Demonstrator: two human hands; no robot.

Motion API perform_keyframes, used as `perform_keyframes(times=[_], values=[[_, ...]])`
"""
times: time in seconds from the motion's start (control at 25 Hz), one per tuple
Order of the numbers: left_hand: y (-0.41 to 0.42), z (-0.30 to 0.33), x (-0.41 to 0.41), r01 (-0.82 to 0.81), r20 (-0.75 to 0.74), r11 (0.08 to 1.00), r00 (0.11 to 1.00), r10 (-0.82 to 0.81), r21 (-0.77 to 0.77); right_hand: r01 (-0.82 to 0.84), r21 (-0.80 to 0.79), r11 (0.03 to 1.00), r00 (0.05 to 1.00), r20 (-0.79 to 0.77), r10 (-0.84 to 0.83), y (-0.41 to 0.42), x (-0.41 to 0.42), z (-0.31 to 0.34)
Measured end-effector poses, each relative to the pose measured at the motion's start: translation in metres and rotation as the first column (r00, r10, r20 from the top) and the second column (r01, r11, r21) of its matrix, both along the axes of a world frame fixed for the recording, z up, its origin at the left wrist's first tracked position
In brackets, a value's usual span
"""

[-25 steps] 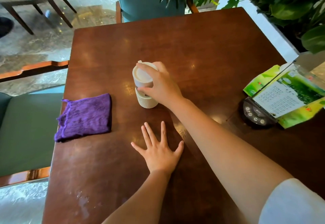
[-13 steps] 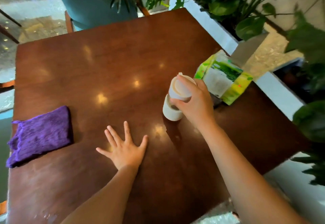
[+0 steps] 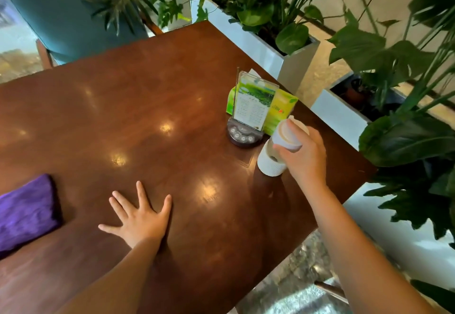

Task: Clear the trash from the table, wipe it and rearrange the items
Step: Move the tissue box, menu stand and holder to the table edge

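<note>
Two hands: right hand (image 3: 304, 158) grips white cup (image 3: 275, 152) beside unreadable menu stand (image 3: 253, 106); left hand (image 3: 140, 217) splayed flat.

White planters (image 3: 258, 42) with leafy plants (image 3: 394, 55) line the table's right edge. A teal chair (image 3: 56, 13) stands at the far side. Stone-patterned floor (image 3: 290, 289) shows below the near right corner.
</note>
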State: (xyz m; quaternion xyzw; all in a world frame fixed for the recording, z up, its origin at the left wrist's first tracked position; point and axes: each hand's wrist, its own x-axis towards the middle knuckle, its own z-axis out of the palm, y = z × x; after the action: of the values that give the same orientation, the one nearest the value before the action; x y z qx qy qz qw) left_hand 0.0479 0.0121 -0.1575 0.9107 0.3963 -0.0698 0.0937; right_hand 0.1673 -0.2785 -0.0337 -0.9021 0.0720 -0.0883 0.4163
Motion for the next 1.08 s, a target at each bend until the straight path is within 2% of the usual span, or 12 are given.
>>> perform_keyframes(times=[0.32,0.44,0.52,0.64,0.76,0.92,1.0,1.08], values=[[-0.002,-0.001,-0.001,-0.009,0.022,1.000,1.000,0.008,0.013,-0.087,-0.171,0.981,0.992,0.073,0.101,0.000,0.002,-0.011],[-0.001,0.000,-0.001,-0.007,0.022,1.000,1.000,0.007,0.014,-0.112,-0.269,0.957,0.990,0.049,0.129,-0.003,0.003,-0.012],[0.000,0.001,-0.001,-0.004,0.007,1.000,1.000,0.004,0.003,-0.110,-0.383,0.917,0.991,0.033,0.132,-0.003,0.003,-0.012],[0.002,0.005,-0.001,0.005,-0.017,0.999,1.000,-0.005,-0.032,-0.042,-0.607,0.793,0.986,0.103,0.130,0.002,-0.002,-0.012],[0.007,0.013,0.001,0.009,-0.081,0.995,0.997,-0.017,-0.096,-0.020,-0.628,0.778,0.963,0.197,0.184,0.024,-0.015,-0.007],[0.012,0.017,0.000,0.013,-0.132,0.993,0.991,-0.028,-0.117,-0.212,-0.580,0.787,0.851,0.286,0.440,0.078,-0.038,-0.019],[0.012,0.017,0.000,0.026,-0.136,0.994,0.990,-0.040,-0.103,-0.367,-0.570,0.735,0.799,0.211,0.563,0.106,-0.045,-0.032],[0.012,0.020,0.000,0.051,-0.160,0.993,0.985,-0.068,-0.106,-0.527,-0.539,0.657,0.752,0.065,0.656,0.134,-0.048,-0.046]])
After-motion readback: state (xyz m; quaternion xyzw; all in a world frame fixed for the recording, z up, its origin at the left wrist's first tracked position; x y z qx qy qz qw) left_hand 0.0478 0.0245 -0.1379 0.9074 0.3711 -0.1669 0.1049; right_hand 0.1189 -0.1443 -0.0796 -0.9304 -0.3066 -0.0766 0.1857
